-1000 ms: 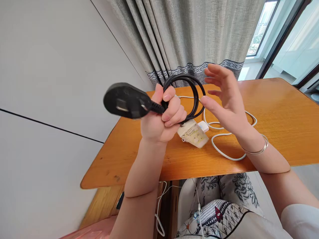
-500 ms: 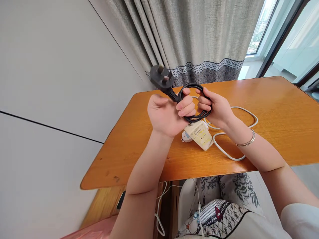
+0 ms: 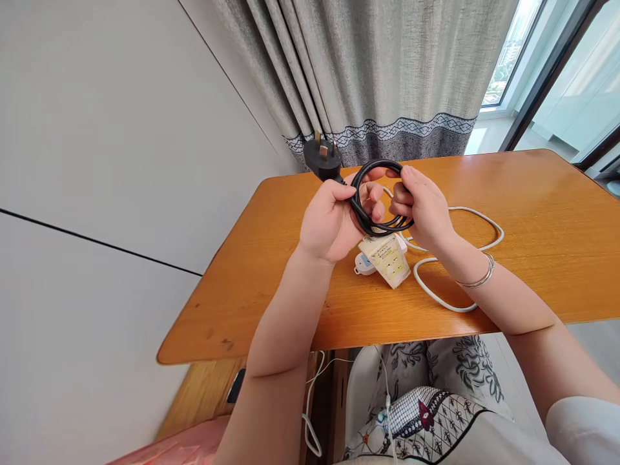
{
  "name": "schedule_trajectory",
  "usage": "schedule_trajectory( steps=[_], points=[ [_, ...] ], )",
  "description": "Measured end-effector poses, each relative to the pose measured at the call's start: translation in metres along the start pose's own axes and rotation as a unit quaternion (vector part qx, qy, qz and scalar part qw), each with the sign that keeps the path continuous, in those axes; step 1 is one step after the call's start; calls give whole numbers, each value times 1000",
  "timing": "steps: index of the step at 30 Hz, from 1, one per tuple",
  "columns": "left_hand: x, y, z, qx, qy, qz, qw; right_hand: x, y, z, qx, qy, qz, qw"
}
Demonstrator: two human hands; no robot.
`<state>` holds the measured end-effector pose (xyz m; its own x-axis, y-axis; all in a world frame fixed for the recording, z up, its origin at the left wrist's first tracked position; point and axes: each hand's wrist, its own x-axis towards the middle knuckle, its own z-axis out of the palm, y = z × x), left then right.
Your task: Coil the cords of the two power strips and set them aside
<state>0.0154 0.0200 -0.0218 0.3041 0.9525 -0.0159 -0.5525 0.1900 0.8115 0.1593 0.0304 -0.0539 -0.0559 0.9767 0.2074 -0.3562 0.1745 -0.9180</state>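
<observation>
The left hand [image 3: 327,223] is clasping the coiled black cable [image 3: 359,212] at nine o'clock, the right hand [image 3: 426,203] pinching it at three, above the table [image 3: 271,271]. The plug [image 3: 323,161] (prongs up) is jutting toward ten; a slackening grip would be risking sprung loops.

The one head-worn camera looks forward and down from above the wearer's lap [image 3: 436,371], close to the near edge of the table [image 3: 242,278], facing its far edge and taking in both far corners and the near left one.
</observation>
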Motion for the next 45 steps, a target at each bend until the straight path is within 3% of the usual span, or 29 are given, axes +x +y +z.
schedule_trajectory(
  steps=[8, 14, 17, 21, 24, 26, 29, 33, 36, 41, 45],
  points=[
    [1, 4, 4, -18, 27, -10, 999, 0, 5, -2, -58, -3, -30, 998],
    [8, 6, 3, -47, 68, 19, 996, 7, 14, -5, -81, -99, -9, 992],
    [12, 9, 1, -77, 108, 42, 990, 12, 26, -14, -78, -185, 24, 979],
    [18, 17, -17, -69, 117, 104, 985, 14, 46, -25, -220, -346, 112, 905],
    [24, 25, -36, -45, 119, 155, 980, 11, 49, -24, -324, -391, 103, 855],
    [27, 28, -43, -63, 132, 199, 969, 8, 40, -19, -397, -387, 74, 829],
    [27, 31, -40, -114, 149, 266, 946, -1, 15, -14, -545, -338, 27, 767],
    [23, 29, -25, -95, 181, 281, 938, -15, -21, -18, -683, -251, -72, 682],
    [25, 26, -21, -34, 197, 295, 934, -24, -38, -24, -711, -228, -117, 655],
    [35, 18, -29, 21, 206, 353, 912, -34, -46, -18, -770, -218, -126, 586],
    [41, 14, -39, 68, 205, 408, 887, -40, -50, -12, -783, -217, -149, 563]
  ],
)
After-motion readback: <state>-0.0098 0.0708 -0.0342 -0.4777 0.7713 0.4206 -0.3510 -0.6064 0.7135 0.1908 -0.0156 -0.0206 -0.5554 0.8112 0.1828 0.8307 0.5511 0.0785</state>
